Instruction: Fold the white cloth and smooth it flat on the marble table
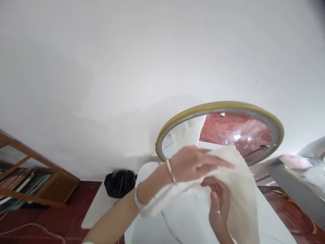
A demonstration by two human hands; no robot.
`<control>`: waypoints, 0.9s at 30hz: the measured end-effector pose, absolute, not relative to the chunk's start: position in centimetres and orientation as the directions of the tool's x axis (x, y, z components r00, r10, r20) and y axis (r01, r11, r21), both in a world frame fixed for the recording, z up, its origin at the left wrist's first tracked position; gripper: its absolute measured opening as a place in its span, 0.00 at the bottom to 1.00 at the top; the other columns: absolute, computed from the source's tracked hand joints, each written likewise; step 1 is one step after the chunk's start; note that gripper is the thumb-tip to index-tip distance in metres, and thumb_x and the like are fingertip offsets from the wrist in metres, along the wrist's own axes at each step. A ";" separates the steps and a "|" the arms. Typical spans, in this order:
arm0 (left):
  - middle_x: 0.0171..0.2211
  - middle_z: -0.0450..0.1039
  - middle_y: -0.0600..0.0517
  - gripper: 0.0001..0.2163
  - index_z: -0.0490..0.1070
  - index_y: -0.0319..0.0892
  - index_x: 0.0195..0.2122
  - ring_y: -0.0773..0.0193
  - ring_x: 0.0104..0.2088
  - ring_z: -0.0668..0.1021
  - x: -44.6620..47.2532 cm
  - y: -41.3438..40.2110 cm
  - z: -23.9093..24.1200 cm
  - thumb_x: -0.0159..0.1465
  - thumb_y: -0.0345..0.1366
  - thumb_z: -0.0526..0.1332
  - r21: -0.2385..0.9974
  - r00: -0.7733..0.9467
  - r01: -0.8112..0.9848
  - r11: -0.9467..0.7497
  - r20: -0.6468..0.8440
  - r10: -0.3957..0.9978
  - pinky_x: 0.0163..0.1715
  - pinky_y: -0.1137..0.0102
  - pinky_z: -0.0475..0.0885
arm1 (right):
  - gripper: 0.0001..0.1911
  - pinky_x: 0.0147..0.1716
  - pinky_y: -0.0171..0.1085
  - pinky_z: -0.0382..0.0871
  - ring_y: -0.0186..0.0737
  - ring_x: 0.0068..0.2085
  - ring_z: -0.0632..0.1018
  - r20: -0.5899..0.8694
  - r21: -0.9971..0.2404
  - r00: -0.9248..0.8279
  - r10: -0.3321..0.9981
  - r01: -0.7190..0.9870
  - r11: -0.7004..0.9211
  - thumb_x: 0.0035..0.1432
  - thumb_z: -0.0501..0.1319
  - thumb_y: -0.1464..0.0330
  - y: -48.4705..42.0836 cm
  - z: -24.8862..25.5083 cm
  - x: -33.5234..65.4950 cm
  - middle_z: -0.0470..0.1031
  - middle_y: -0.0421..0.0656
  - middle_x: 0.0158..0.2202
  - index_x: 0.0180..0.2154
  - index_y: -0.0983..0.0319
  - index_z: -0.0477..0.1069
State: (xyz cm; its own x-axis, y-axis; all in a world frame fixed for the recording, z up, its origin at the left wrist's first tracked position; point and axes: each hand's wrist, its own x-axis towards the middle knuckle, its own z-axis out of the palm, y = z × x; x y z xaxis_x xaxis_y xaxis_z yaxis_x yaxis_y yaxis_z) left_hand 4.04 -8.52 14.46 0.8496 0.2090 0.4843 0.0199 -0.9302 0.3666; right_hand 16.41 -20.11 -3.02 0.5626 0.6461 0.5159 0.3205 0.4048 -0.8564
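A white cloth (241, 189) hangs in front of me over a white marbled table (188, 220). My left hand (195, 162), with bangles at the wrist, lies across the cloth's upper edge with its fingers stretched out along the fabric. My right hand (219, 203), a ring on one finger, is below it with its fingers against the cloth from underneath. Both hands hold the cloth up between them. Behind the cloth stands a round mirror (228, 128) with a gold rim, leaning against the white wall.
A black bag (119, 183) sits on a white surface at the left of the table. A wooden shelf (33, 183) with books stands at far left on the red floor. A grey and white object (302, 176) lies at right.
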 end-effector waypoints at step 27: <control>0.46 0.78 0.50 0.11 0.73 0.43 0.47 0.64 0.50 0.78 12.5 0.7 17.7 0.69 0.37 0.54 -0.008 0.373 0.382 -0.924 0.916 0.147 0.49 0.66 0.72 | 0.39 0.53 0.77 0.35 0.69 0.67 0.33 0.866 -0.428 0.422 0.267 0.903 -0.041 0.64 0.52 0.53 -5.4 7.7 23.5 0.22 0.52 0.69 0.68 0.55 0.37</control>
State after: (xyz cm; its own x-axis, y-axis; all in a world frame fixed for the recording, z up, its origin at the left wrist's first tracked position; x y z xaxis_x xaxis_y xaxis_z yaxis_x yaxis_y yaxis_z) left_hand 12.52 0.71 17.69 0.3730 0.1465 0.9162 0.3818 -0.9242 -0.0076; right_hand 23.50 -5.40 7.65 0.4224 0.2672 0.8661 0.9030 -0.0407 -0.4278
